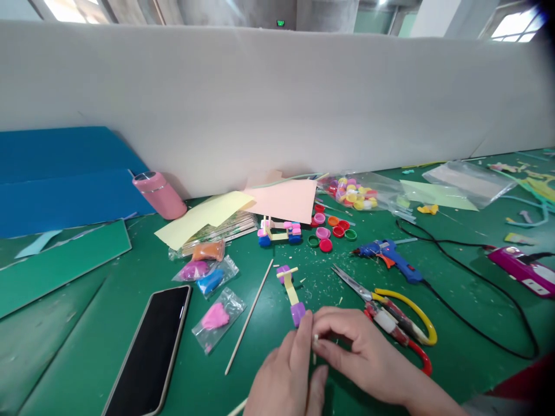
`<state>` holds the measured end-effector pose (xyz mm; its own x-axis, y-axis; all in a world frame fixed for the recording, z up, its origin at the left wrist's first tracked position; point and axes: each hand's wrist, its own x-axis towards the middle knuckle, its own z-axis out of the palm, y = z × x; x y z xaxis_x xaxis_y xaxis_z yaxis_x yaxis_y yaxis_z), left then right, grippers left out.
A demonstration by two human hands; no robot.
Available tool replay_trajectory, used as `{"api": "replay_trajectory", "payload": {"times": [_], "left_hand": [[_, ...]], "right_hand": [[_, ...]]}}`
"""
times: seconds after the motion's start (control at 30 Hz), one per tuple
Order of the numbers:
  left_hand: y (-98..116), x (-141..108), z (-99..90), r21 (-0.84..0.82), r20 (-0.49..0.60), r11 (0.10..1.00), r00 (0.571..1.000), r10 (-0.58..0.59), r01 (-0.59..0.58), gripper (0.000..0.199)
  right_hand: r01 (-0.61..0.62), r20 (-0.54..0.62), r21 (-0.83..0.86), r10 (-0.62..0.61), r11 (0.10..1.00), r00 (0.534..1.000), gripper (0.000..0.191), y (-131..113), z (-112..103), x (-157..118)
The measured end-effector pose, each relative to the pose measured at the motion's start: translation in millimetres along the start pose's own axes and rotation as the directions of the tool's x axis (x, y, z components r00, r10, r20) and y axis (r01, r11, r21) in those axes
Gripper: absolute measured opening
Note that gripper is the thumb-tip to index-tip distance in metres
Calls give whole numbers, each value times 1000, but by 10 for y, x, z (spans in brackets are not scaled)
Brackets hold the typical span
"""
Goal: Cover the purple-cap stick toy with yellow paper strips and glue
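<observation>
My right hand (362, 355) pinches a short pale stick piece (315, 340) between thumb and fingertips. Right beside it is my left hand (286, 370), fingers drawn together and thumb bent in; whatever it grips is hidden. Just beyond my left fingertips lies a small model with purple blocks (298, 314) at its ends, a cream strip (291, 290) between them and a short stick across the far end. A finished-looking little model with blue and pink parts (280, 232) stands farther back. Left of my hands, a thin wooden stick (249, 318) lies on the green table.
Scissors (377, 303) and a blue glue gun (388, 255) with a black cord lie to the right. Coloured bottle caps (326, 245) are scattered behind. On the left are bagged clay (215, 316), a phone (150, 352) and a pink flask (160, 195). A white partition (277, 110) stands behind.
</observation>
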<state>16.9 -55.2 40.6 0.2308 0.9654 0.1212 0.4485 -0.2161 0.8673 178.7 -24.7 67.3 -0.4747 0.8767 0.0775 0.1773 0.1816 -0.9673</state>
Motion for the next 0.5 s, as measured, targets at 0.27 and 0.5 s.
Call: {"api": "replay_trajectory", "payload": {"times": [0.27, 0.5], "left_hand": [[54, 313, -20, -606, 341, 555, 816, -467, 570, 31], [1, 344, 66, -704, 406, 396, 792, -456, 589, 23]], "right_hand": [[-180, -368, 309, 292, 934, 883, 19, 199, -39, 56], [-279, -263, 273, 350, 921, 899, 21, 241, 34, 136]]}}
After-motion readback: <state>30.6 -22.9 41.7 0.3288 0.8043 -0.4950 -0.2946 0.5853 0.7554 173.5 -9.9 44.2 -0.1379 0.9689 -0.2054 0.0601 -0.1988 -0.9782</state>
